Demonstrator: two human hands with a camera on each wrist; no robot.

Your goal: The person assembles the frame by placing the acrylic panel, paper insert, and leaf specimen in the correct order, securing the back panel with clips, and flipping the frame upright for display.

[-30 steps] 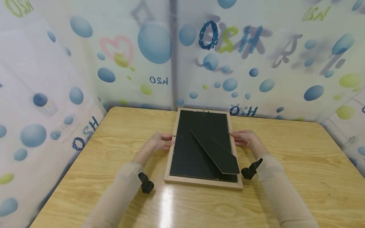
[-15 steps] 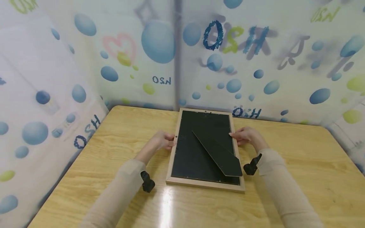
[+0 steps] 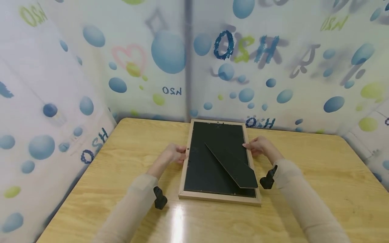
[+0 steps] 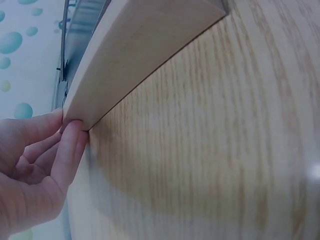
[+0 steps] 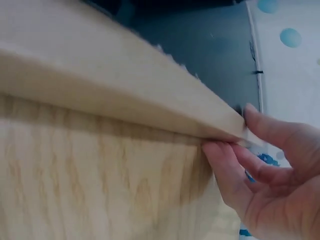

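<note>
A picture frame (image 3: 220, 199) with a pale wooden border lies back side up on the table, its black backing board (image 3: 197, 175) showing. A black easel leg (image 3: 234, 165) slants across the backing, its wide end toward the near right corner. My left hand (image 3: 172, 154) pinches the left border about halfway along; in the left wrist view the thumb is on the upper edge and the fingers are against the side. Opposite it, my right hand (image 3: 259, 145) pinches the right border, thumb on top and fingertips at the lower edge in the right wrist view. The frame's front is hidden.
The wood-grain table (image 3: 304, 168) extends on both sides of the frame. Behind it hangs a patterned curtain (image 3: 133, 101) with blue and green dots, close to the frame's far end. Black wrist cameras (image 3: 160, 199) sit on both sleeves.
My right thumb has come slightly further over the top of the right border. The left hand keeps its place on the frame, and the whole view shifts a little.
</note>
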